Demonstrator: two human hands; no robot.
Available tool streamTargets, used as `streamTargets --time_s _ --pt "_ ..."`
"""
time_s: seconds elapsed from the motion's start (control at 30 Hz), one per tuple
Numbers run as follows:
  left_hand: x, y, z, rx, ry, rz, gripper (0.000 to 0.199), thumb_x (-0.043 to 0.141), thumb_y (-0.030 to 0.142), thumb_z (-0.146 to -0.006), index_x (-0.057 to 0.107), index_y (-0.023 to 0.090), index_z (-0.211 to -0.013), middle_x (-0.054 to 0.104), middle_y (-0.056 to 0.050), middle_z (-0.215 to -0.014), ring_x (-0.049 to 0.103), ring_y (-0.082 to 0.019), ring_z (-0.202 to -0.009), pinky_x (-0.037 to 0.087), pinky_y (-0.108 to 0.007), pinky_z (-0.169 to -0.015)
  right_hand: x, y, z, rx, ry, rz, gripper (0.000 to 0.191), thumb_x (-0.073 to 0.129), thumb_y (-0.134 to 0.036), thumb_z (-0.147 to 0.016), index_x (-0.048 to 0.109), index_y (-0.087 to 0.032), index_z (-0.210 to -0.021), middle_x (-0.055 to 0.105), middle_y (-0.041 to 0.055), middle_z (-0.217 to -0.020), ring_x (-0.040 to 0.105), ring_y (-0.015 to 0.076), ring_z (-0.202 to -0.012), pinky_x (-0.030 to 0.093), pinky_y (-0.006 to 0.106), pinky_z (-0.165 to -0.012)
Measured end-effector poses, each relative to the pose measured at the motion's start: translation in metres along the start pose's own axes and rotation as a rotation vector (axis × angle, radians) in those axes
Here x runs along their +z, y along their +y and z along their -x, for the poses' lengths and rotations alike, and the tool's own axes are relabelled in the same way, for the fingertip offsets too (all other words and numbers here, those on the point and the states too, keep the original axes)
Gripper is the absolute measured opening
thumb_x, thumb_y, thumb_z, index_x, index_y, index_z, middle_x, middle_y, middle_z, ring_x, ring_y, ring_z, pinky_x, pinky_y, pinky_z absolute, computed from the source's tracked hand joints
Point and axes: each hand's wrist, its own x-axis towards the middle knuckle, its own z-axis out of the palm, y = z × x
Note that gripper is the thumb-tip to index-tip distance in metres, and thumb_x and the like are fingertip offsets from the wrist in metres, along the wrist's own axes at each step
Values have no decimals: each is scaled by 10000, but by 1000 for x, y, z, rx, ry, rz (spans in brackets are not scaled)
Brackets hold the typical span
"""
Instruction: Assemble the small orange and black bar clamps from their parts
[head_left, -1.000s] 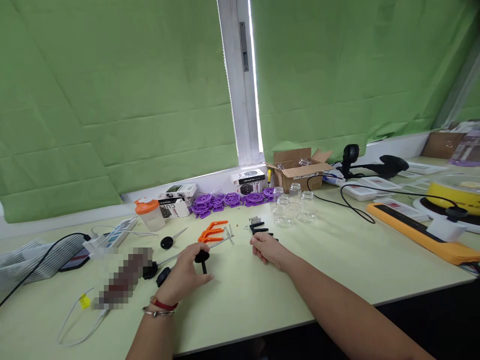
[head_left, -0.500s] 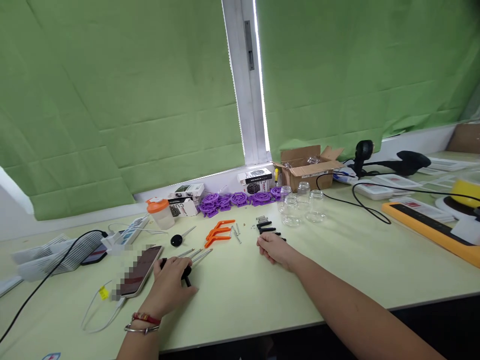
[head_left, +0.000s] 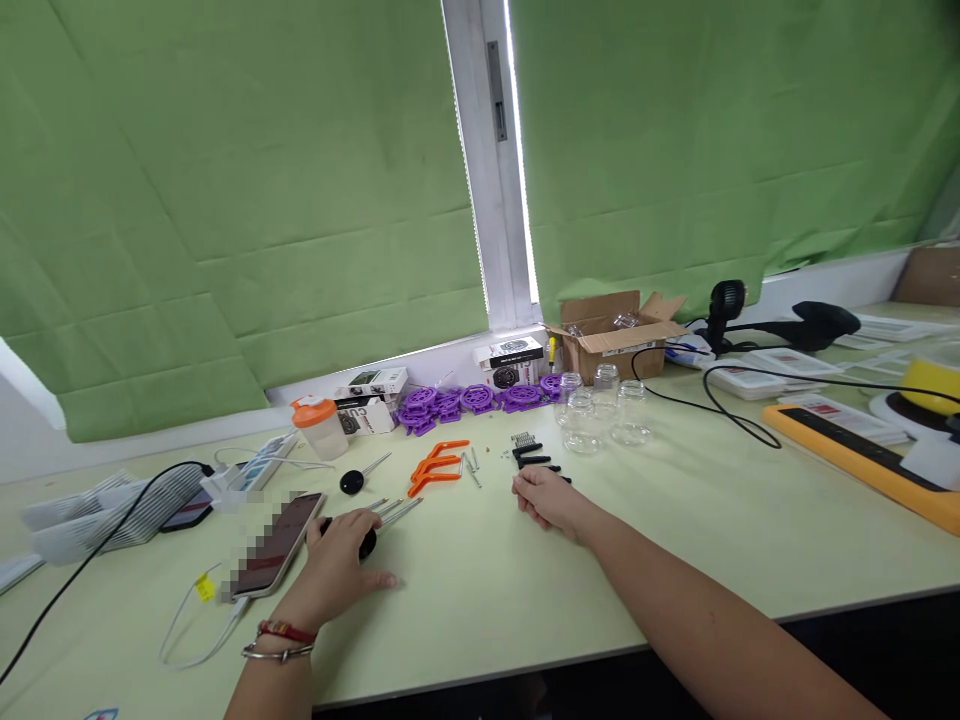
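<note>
My left hand (head_left: pixel 341 568) is over black-knobbed rods (head_left: pixel 367 542), its thumb stretched out to the right and its fingers curved over the knobs. The metal shafts point up and to the right. Another black-knobbed rod (head_left: pixel 352 481) lies behind them. My right hand (head_left: pixel 544 496) rests on the table with its fingers curled; whatever is inside is hidden. Just behind it lie black handles (head_left: pixel 534 460) and small springs (head_left: pixel 523 439). Orange frames (head_left: pixel 435 470) sit in the middle, with metal pins (head_left: pixel 472 470) at their right.
Clear jars (head_left: pixel 583 424) and an open cardboard box (head_left: pixel 616 340) stand behind my right hand. Purple parts (head_left: pixel 478 398) line the back. A phone (head_left: pixel 279 548) and an orange-lidded bottle (head_left: pixel 320 428) are at left. An orange-edged bar (head_left: pixel 862 465) lies at right.
My left hand has shifted slightly left and its thumb stands farther from the knobs. The short black piece under the thumb is no longer visible. My right hand is nearly unchanged.
</note>
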Motion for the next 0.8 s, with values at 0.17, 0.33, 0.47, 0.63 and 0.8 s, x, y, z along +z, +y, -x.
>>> streamTargets --time_s 0.17,0.33,0.47,0.63,0.8 --pt "-11 -8 -22 -67 47 -52 476 566 547 -673 512 238 -1032 589 -77 -1141 512 -277 -1072 175 -494 -992 0 2 0 -7 -1 4 208 417 -358 -858 484 -183 -768 511 -27 -626 353 38 -383 276 171 -336" --pt "-15 -36 -76 -370 112 -173 566 492 501 -720 468 128 -1145 515 -187 -1225 485 -322 -1118 320 -461 -913 0 4 -1 -23 -6 10 202 424 -358 -850 484 -183 -768 509 -27 -625 345 38 -386 269 170 -334" --pt "-7 -58 -109 -456 -52 -140 653 498 480 -709 422 87 -1225 515 -225 -1229 484 -351 -1130 384 -438 -857 0 5 -3 -36 -13 15 202 412 -351 -854 482 -186 -761 506 -28 -621 344 41 -389 278 172 -339" --pt "7 -73 -122 -370 -154 -69 464 472 350 -727 552 127 -1126 595 -153 -1174 541 -264 -1092 391 -325 -890 1 1 -1 -25 -9 20 188 421 -330 -851 482 -184 -750 502 -27 -621 343 42 -384 269 175 -330" --pt "16 -76 -126 -348 -167 -41 460 496 369 -689 608 117 -1057 620 -162 -1128 554 -282 -1062 394 -333 -886 1 -4 2 -3 -13 23 180 427 -317 -849 482 -181 -745 505 -23 -621 341 42 -377 265 179 -330"
